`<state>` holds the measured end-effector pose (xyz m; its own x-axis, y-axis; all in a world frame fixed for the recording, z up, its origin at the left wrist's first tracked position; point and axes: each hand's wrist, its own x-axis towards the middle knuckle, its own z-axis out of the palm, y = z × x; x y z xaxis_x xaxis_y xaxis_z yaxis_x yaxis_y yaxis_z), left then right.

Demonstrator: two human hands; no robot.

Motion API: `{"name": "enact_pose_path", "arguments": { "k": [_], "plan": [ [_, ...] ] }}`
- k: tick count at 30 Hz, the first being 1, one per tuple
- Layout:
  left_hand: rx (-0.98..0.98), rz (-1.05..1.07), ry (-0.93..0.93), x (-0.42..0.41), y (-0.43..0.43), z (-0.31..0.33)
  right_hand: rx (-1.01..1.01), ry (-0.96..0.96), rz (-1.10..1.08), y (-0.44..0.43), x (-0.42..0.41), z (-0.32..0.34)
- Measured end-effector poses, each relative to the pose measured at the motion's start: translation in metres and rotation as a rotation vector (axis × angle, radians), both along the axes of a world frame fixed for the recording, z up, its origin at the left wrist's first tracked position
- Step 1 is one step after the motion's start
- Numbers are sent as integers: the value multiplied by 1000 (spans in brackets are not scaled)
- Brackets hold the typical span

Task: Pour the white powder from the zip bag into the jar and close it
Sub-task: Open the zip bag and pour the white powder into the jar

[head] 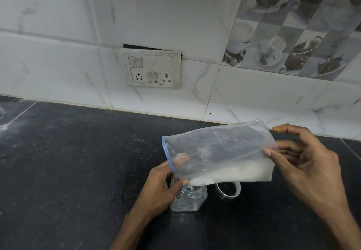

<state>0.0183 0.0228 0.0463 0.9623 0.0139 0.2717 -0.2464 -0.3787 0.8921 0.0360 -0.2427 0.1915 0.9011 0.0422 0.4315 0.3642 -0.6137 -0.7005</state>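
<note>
Pour barely begun, I'd say: powder (234, 172) sits along low edge of bag (224, 146), jar (187, 201) under bag's mouth looks near empty, lid (228, 191) off, just beside jar on counter (78, 171). L hand (162, 187) pinches blue zip mouth over jar; R hand (308, 164) pinches far end, raised. Open counter to left, wall (58, 64) well behind, lid close on right.

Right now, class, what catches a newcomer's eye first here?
A clear zip bag, held at each end by the left hand and right hand, tilts above an open jar on the dark counter. Its white powder lies along the lower edge; the lid sits right of the jar.
</note>
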Motion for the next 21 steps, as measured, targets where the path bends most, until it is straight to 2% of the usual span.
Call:
{"name": "enact_pose_path", "arguments": {
  "k": [10, 21],
  "plan": [
    [-23, 10, 9, 0, 0, -1, -4, -73, 27, 11, -4, 1],
    [-22, 6, 1, 1, 0, -6, 31, -48, -4, 4, -1, -3]
  ]
}}
